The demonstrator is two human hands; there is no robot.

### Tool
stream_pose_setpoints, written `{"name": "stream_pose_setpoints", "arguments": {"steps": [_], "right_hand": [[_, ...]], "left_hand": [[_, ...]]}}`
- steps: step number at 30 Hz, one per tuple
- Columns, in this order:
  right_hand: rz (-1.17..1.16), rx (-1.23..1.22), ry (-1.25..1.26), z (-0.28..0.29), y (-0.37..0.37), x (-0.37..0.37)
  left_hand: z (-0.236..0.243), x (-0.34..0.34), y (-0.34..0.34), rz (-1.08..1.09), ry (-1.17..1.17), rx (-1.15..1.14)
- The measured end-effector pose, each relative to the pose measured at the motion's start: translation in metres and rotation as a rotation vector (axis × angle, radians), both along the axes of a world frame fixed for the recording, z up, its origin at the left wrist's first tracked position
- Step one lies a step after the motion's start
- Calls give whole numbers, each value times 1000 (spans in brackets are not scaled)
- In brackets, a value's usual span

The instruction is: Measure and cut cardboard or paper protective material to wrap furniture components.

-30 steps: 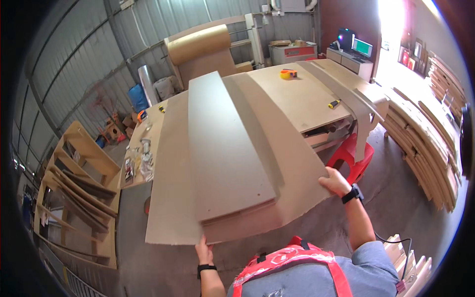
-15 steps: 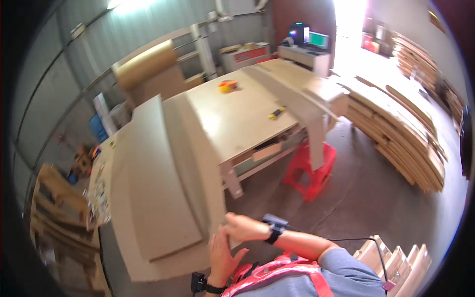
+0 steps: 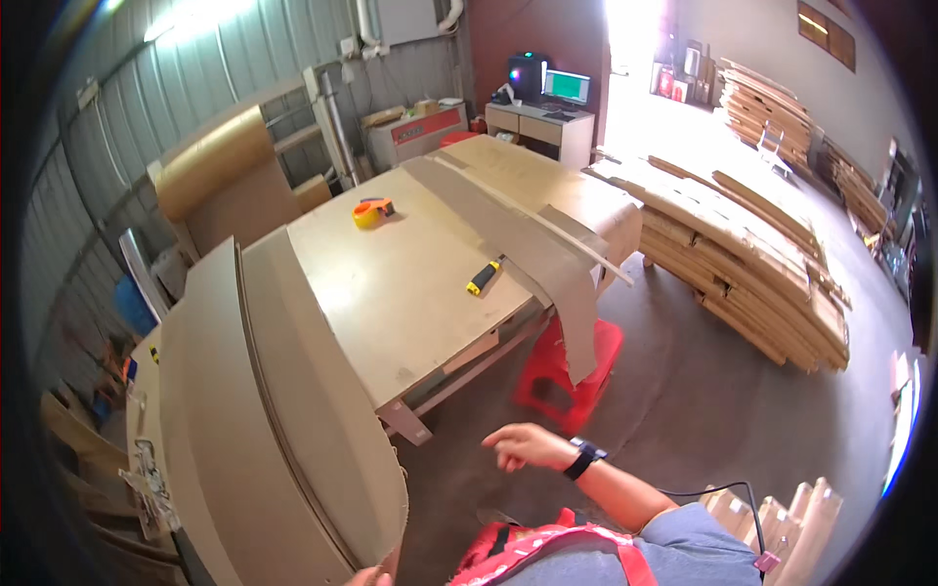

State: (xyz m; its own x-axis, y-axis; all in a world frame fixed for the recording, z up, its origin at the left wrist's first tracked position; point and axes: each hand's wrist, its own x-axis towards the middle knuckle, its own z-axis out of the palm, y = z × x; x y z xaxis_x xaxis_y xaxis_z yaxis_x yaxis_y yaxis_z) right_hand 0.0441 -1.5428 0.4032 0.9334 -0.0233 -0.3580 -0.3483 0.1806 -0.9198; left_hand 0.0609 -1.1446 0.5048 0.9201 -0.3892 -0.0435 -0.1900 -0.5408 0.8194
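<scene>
A large brown cardboard sheet (image 3: 322,391) lies along the left part of the worktable, overhanging its near edge. Another long panel (image 3: 210,420) rests on it, its edge forming a dark curved line. At the lower border, my left hand (image 3: 371,577) shows only in part, by the near end of the cardboard; its grip is hidden. My right hand (image 3: 530,447), a dark band on its wrist, hangs over the floor just off the table's near side. Its fingers are loosely apart and hold nothing. A yellow and black utility knife (image 3: 483,277) lies on the tabletop.
An orange tape dispenser (image 3: 372,212) sits on the worktable (image 3: 391,303). A cardboard strip (image 3: 508,234) droops off its right side over a red plastic stool (image 3: 576,391). Stacked boards (image 3: 733,264) stand at right; a paper roll (image 3: 217,161) stands behind. Wooden pieces (image 3: 796,527) are at lower right.
My hands were close together at the cardboard's near corner. Now they are apart: the right has moved right, the left has dropped to the lower border. The view has shifted, too.
</scene>
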Motion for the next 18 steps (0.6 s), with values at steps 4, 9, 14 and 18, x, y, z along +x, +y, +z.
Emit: {"name": "stream_pose_setpoints", "arguments": {"steps": [4,9,14,18], "right_hand": [[-261,-145,67,-15,-116,-20],[-616,-450,124,-64,-248,-22],[-747,-1499,254,-97,-384,16],[-574,-1594,512,-96,-468,53]], "left_hand": [[19,32,-14,-11,-4,122],[29,42,-49,48,-35,403],[43,34,-91,135,-10,597],[60,7,-117,235,43,729]]}}
